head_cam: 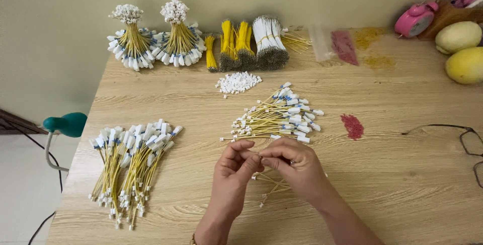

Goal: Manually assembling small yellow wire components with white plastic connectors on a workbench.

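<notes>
Two hands meet mid-table [151,194]. Far left: flat pile of yellow wires [132,167] with white tags. My left hand [232,170] and right hand [294,163] touch at the fingertips, pinching one thin yellow wire [271,188] whose ends trail under my right hand. Just beyond: loose wire heap [282,115]; right of it, red bead patch [352,126].
</notes>
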